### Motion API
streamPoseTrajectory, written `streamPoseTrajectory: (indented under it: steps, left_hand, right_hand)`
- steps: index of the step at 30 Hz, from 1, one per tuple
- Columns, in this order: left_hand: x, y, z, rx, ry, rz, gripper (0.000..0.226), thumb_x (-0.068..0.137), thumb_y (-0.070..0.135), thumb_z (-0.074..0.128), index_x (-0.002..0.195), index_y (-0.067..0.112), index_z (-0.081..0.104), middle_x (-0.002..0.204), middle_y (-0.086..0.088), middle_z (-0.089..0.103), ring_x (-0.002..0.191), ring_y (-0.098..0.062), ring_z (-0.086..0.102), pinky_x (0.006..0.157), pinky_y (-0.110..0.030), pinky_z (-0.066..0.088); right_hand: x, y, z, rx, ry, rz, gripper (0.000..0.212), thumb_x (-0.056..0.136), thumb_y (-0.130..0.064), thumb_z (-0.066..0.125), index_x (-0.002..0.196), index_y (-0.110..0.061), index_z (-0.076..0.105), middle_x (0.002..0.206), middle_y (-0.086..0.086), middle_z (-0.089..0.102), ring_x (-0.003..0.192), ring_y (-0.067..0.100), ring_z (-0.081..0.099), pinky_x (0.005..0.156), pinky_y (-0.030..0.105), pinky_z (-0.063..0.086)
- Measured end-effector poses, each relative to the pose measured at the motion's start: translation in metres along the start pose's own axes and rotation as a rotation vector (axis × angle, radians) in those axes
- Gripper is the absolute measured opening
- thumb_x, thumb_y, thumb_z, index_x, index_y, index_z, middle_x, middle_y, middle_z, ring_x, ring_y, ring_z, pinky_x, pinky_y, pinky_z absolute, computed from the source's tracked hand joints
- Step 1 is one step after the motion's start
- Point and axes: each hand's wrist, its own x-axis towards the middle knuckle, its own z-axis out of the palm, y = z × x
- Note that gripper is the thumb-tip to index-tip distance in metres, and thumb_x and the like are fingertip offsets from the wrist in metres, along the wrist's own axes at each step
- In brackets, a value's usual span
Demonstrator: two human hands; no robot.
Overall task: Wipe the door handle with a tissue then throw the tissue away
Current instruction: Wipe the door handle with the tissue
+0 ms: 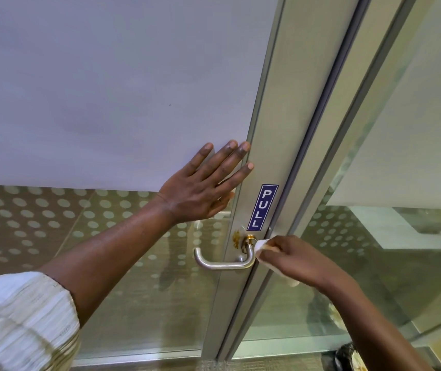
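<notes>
Hands: the left hand (200, 186) lies flat and spread wide on the frosted door panel (93, 89), fingertips reaching the metal door frame (275, 129); the right hand (291, 257) is closed around a white tissue (260, 246).
Sleeve: a pale striped sleeve (21, 322) covers the left upper arm at the near left corner.
Tissue: bunched in the right fingers, its front edge pressed against the right end of the door handle (223, 261), where the lever bends up toward its brass collar (250, 238); a loose tail hangs below the palm.
Door handle: a brushed steel lever on the frame, running left from the bend and curling up at its free end; just above it sits a blue PULL sticker (262, 207).
Step in hand: wiping, at the bend so far, I judge.
Doing it well: wrap the tissue round the bar and draw it leftward to the curled tip, covering the underside too; keep the left palm bracing the door so it does not swing.
Remaining: the free end looks unwiped; no bin is clearly in view.
Beyond: dotted glass (26, 218) shows a floor further off.
</notes>
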Motion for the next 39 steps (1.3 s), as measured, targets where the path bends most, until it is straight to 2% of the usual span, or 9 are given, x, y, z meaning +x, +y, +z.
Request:
streamPoseTrajectory:
  steps: [3,5,13,17,21,27,34,36,39]
  left_hand:
    - [0.000,0.000,0.000,0.002,0.001,0.003,0.069,0.109,0.037,0.050,0.168,0.010,0.030,0.176,-0.021,0.019,0.163,-0.037,0.021,0.135,-0.053,0.004]
    - [0.000,0.001,-0.001,0.004,0.004,0.005,0.068,0.108,0.037,0.051,0.168,0.010,0.031,0.175,-0.021,0.020,0.163,-0.037,0.022,0.135,-0.053,0.005]
    - [0.000,0.001,0.000,-0.006,0.006,-0.001,0.069,0.109,0.038,0.051,0.169,0.011,0.030,0.176,-0.020,0.018,0.164,-0.036,0.018,0.135,-0.052,0.005]
    - [0.000,0.001,0.000,-0.005,0.017,-0.007,0.070,0.108,0.037,0.052,0.168,0.011,0.031,0.175,-0.020,0.022,0.163,-0.035,0.020,0.135,-0.052,0.005]
    - [0.001,0.002,-0.001,-0.004,0.026,-0.006,0.070,0.107,0.037,0.054,0.168,0.011,0.033,0.174,-0.020,0.026,0.163,-0.035,0.022,0.135,-0.052,0.007]
    - [0.001,0.000,-0.002,0.004,0.032,-0.006,0.069,0.107,0.038,0.054,0.167,0.011,0.035,0.173,-0.020,0.029,0.162,-0.036,0.024,0.134,-0.052,0.008]
    - [0.002,0.001,-0.002,-0.003,0.027,-0.003,0.067,0.108,0.038,0.053,0.167,0.011,0.035,0.173,-0.021,0.027,0.161,-0.036,0.027,0.133,-0.053,0.010]
    - [0.002,0.001,-0.002,-0.004,0.028,-0.005,0.067,0.108,0.037,0.053,0.167,0.011,0.036,0.173,-0.021,0.027,0.161,-0.036,0.027,0.133,-0.053,0.010]
    - [0.003,0.001,-0.003,-0.007,0.032,-0.013,0.067,0.108,0.037,0.053,0.167,0.011,0.035,0.173,-0.020,0.027,0.161,-0.036,0.025,0.133,-0.053,0.010]
  right_hand:
    - [0.005,0.002,0.007,0.011,0.187,-0.053,0.037,0.087,-0.031,0.049,0.116,-0.028,0.072,0.106,0.003,0.066,0.087,0.016,0.062,0.077,0.033,0.051]
    - [0.007,0.005,0.017,-0.030,0.346,-0.132,0.046,0.087,-0.010,0.052,0.126,-0.028,0.068,0.110,0.002,0.064,0.091,0.017,0.061,0.076,0.026,0.042]
    - [0.019,0.006,0.052,-0.321,0.762,-0.218,0.017,0.080,-0.011,0.076,0.095,-0.016,0.067,0.090,0.005,0.067,0.074,0.032,0.064,0.048,0.033,0.046]
    - [0.029,0.002,0.066,-0.337,0.793,-0.194,0.015,0.079,-0.014,0.080,0.093,-0.013,0.075,0.090,0.008,0.062,0.074,0.029,0.060,0.050,0.030,0.043]
    - [0.037,-0.006,0.083,-0.105,0.751,-0.158,0.018,0.088,-0.007,0.069,0.105,-0.010,0.069,0.107,0.010,0.066,0.080,0.029,0.066,0.060,0.028,0.046]
    - [0.034,-0.008,0.115,-0.154,0.672,-0.338,0.031,0.083,-0.001,0.069,0.113,-0.011,0.072,0.119,0.006,0.063,0.115,0.023,0.054,0.100,0.038,0.052]
    - [0.037,0.021,0.087,-0.074,0.673,-0.326,0.030,0.091,-0.014,0.057,0.116,-0.024,0.070,0.125,-0.014,0.055,0.104,0.009,0.059,0.075,0.018,0.049]
    - [0.040,0.018,0.094,-0.096,0.641,-0.329,0.025,0.094,-0.015,0.057,0.116,-0.021,0.069,0.122,-0.022,0.053,0.108,0.012,0.059,0.078,0.014,0.049]
    - [0.043,0.014,0.101,-0.274,0.613,-0.450,0.027,0.082,-0.010,0.079,0.107,-0.013,0.072,0.112,-0.001,0.062,0.108,0.017,0.052,0.079,0.031,0.055]
